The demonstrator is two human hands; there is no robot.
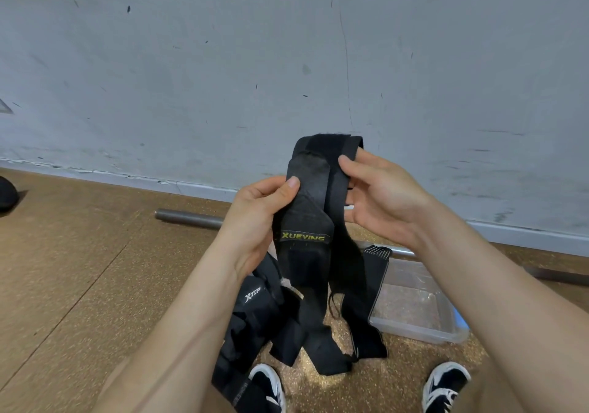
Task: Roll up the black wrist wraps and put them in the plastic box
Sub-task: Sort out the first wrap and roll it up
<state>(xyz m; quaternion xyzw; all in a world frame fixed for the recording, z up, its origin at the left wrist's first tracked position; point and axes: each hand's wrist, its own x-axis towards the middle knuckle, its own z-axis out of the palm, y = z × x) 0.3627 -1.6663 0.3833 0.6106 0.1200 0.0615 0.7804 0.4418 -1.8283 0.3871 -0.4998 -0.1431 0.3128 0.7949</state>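
- Head view: a wrap is held up before the wall, doubled over at its top, with both tails hanging towards the floor.
- It is pinched by the left hand just above the yellow label. The thumb is pressed on the front and the fingers are curled behind.
- The wrap's right edge is gripped near the fold by the right hand, thumb in front; the fingers behind are mostly hidden.
- The box stands on the floor, low and to the right. A second wrap is draped over its left rim, and a heap of others lies to the left.
- The rolling is judged to be only in preparation — no roll is formed yet, and nothing rolled is seen in the box.
- Next, one free end must be found and turned tightly on itself. The slack must be fed in by the other hand and the fastening end kept outermost.
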